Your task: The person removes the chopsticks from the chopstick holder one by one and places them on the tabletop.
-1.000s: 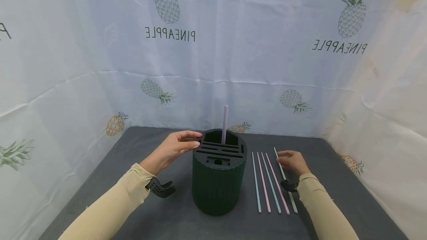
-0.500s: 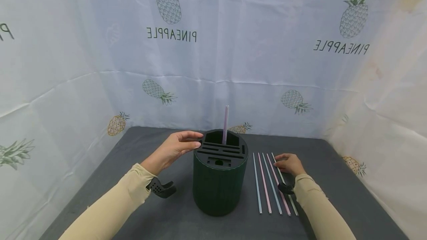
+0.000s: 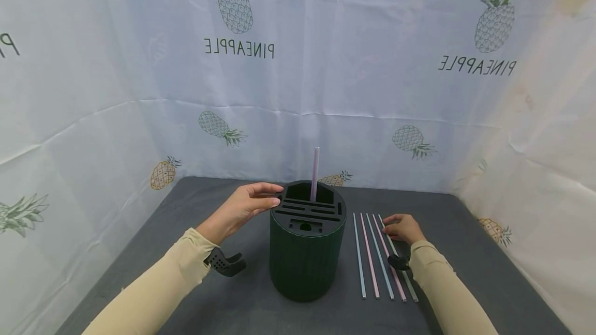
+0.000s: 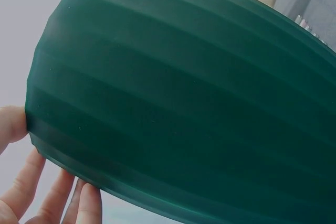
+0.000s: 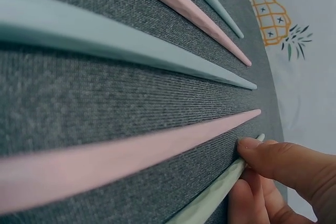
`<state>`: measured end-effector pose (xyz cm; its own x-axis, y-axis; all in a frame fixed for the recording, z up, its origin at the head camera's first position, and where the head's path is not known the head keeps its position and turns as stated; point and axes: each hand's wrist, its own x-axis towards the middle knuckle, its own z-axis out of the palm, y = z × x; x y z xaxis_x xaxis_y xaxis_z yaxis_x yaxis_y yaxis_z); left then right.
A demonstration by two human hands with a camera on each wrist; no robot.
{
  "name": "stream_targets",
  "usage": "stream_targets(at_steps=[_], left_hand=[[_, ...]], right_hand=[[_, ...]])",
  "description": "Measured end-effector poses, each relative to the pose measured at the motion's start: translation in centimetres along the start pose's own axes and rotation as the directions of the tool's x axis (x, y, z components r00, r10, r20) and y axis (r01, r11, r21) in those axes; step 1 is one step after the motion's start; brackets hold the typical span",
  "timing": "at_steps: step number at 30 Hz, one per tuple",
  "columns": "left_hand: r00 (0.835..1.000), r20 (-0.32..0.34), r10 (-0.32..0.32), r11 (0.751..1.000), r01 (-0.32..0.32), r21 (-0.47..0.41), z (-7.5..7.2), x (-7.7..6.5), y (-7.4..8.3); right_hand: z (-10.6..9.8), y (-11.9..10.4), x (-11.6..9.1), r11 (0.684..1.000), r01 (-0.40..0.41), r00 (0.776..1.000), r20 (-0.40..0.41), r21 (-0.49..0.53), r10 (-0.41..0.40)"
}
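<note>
In the head view, my left hand [image 3: 237,208] touches the upper left rim of a dark green utensil holder [image 3: 304,268] with straight fingers. The left wrist view shows the thumb and several fingertips against the holder's ribbed wall [image 4: 173,98]. Out of the holder's large rear compartment stands a pinkish chopstick [image 3: 315,172]. On the right, my right hand [image 3: 405,229] pinches a pale green chopstick [image 5: 215,195] near its thin far end, between thumb and fingers. That chopstick lies on the table, beside a pink chopstick [image 5: 157,148].
Left of the pink one lie further chopsticks in a row: a blue one [image 3: 383,257], a pink one [image 3: 370,257] and another blue one [image 3: 359,257]. Dark grey cloth covers the table [image 3: 223,304]. A white pineapple-print curtain [image 3: 298,66] hangs behind and at both sides.
Within the first half second, my right hand and the far end of the pale green chopstick shifted slightly left and nearer. Since then both are still. My left hand stays on the holder.
</note>
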<state>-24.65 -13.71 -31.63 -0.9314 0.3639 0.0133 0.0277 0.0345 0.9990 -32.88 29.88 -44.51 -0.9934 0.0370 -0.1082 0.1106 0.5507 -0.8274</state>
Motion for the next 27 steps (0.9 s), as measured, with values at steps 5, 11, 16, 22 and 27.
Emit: stream_targets(at_steps=[5,11,16,22,27], left_hand=[[1.0,-0.001,-0.002,1.0,0.002,0.003,0.0,0.1,-0.1],[1.0,-0.006,-0.002,1.0,0.002,0.0,0.0,0.1,-0.1],[1.0,-0.004,-0.005,1.0,0.005,-0.001,-0.1,0.1,0.0],[1.0,-0.006,-0.004,1.0,0.004,0.0,-0.1,0.0,0.0],[1.0,-0.003,-0.004,1.0,0.004,0.007,-0.1,0.0,-0.2]], right_hand=[[-0.1,0.1,-0.1,1.0,0.001,1.0,0.003,0.004,-0.001],[-0.7,-0.2,-0.3,0.998,-0.009,1.0,0.026,0.064,0.007],[-1.8,-1.8,-0.5,0.989,0.033,0.998,0.04,0.142,-0.039],[-3.1,-6.3,-0.9,0.957,0.136,0.988,0.041,0.255,-0.151],[-3.0,-10.9,-2.3,0.881,0.269,0.953,0.024,0.39,-0.302]])
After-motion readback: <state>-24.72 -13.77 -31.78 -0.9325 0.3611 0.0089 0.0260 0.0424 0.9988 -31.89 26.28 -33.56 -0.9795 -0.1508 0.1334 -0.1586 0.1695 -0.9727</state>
